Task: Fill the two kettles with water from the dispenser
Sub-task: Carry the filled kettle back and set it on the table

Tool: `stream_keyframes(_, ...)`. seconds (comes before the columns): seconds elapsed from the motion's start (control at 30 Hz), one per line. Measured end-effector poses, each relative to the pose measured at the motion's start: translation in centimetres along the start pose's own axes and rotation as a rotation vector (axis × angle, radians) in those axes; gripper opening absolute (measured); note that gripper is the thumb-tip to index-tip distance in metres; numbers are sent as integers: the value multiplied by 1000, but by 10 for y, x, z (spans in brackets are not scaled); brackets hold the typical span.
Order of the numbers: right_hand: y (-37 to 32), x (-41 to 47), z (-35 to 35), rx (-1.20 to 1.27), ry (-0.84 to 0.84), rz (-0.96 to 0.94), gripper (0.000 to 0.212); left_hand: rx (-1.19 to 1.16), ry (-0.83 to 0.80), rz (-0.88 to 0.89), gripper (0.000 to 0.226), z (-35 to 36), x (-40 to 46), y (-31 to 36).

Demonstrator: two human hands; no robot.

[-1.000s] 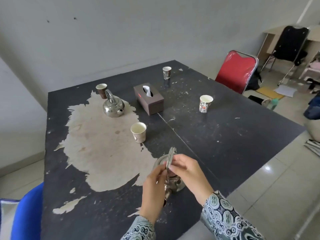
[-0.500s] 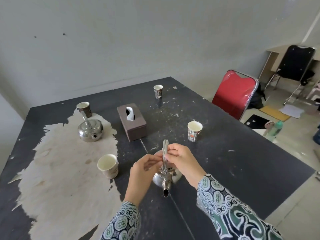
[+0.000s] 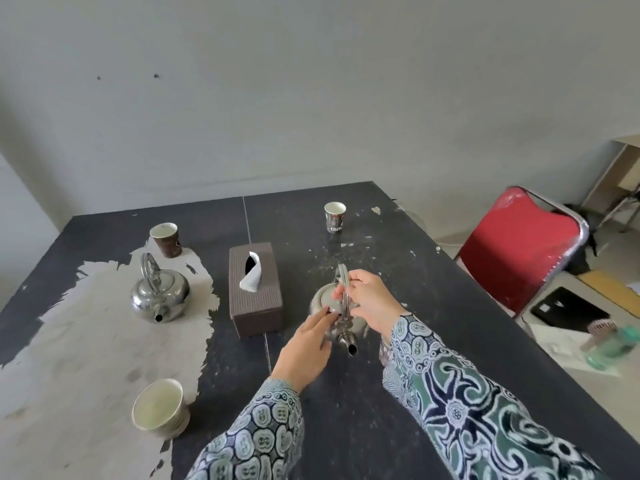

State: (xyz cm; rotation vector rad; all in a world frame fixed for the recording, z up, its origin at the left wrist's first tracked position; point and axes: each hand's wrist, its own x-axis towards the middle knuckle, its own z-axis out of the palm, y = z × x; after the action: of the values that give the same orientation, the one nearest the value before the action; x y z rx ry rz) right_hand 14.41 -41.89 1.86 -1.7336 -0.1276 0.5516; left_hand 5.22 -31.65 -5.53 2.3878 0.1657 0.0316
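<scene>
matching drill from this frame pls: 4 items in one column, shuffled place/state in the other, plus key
1. near kettle
2. far kettle
3. tissue box
4. brown cup

A. stands between the two kettles
B. behind the untouched kettle, toward the wall
C. both hands on it
D. alone on the worn pale patch, spout toward the camera

Pairs: 1-C, 2-D, 3-A, 4-B

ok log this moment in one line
right hand: grips near kettle handle | left hand: fingers on lid | far kettle: untouched | dispenser: not in view
</scene>
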Motion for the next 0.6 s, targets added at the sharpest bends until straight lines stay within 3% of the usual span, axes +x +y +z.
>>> stream_keyframes(0.17, -3, 80, -22, -47, -37, 38, 26, 107, -100, -97, 71, 16, 73, -1)
stream_keyframes(0.6, 11, 200, -52, -151, -52, 49, 22, 302, -248, -287, 83, 45, 188, -20)
